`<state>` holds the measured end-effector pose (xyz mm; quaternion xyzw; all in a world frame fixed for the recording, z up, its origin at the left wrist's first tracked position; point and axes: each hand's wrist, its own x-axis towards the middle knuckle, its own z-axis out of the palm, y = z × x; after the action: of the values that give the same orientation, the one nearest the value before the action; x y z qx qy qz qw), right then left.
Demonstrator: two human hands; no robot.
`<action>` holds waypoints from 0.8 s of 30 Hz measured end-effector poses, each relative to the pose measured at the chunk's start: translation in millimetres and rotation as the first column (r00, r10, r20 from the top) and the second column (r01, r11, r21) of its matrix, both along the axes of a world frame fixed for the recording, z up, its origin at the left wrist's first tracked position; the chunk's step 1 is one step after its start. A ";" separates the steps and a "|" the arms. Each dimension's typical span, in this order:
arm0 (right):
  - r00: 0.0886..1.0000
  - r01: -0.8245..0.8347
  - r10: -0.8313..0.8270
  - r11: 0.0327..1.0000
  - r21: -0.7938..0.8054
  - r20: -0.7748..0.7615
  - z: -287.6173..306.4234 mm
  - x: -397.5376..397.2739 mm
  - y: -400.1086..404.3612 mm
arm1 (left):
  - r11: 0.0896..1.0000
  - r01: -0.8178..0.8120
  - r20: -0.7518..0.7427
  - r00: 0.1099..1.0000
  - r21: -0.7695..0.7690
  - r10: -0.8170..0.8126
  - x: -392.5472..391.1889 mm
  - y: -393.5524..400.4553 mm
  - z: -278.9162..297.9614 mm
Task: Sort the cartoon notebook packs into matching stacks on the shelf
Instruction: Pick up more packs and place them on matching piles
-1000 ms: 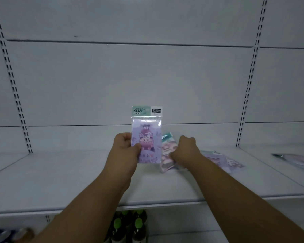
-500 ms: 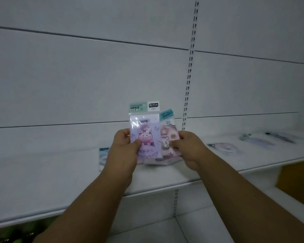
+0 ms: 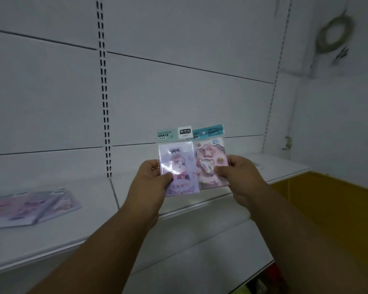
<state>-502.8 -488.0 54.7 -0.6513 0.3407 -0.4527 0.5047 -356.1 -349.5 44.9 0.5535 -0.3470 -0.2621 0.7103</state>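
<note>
I hold two notebook packs upright and side by side above the white shelf (image 3: 77,228). My left hand (image 3: 150,183) grips the purple cartoon pack (image 3: 179,166), which has a green and white header card. My right hand (image 3: 238,172) grips the pink pack (image 3: 208,164) with a star and a teal header. The purple pack's right edge overlaps the pink one slightly. A pile of pastel notebook packs (image 3: 30,206) lies flat on the shelf at the far left, blurred.
White back panels with slotted uprights (image 3: 104,102) rise behind the shelf. A yellow surface (image 3: 327,209) sits below the shelf's right end. A lower white shelf (image 3: 200,268) lies under my arms. A cable loop (image 3: 334,32) hangs on the right wall.
The view has swung right along the shelf. My right hand has raised the pink pack level with the purple one, and the packs on the shelf now sit far left.
</note>
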 end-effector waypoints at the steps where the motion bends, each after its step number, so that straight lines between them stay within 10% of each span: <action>1: 1.000 0.010 -0.010 1.000 -0.004 -0.004 0.2 -5.5 -14.6 | 1.000 0.003 0.017 1.000 0.007 -0.003 -6.1 -16.0 0.5; 16: 0.992 0.125 -0.124 0.992 -0.012 0.011 -6.4 -47.6 -227.7 | 0.972 -0.074 0.107 0.993 0.223 0.051 -0.1 -238.6 -3.3; 24: 0.985 -0.168 0.163 0.982 0.088 0.063 -20.0 -35.8 -313.8 | 0.862 -0.291 0.228 0.951 0.416 0.211 -19.1 -287.9 -21.8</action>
<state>-538.7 -801.8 34.7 -0.6405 0.2920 -0.4108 0.5795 -375.3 -637.4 23.1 0.7622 -0.2635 -0.1899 0.5600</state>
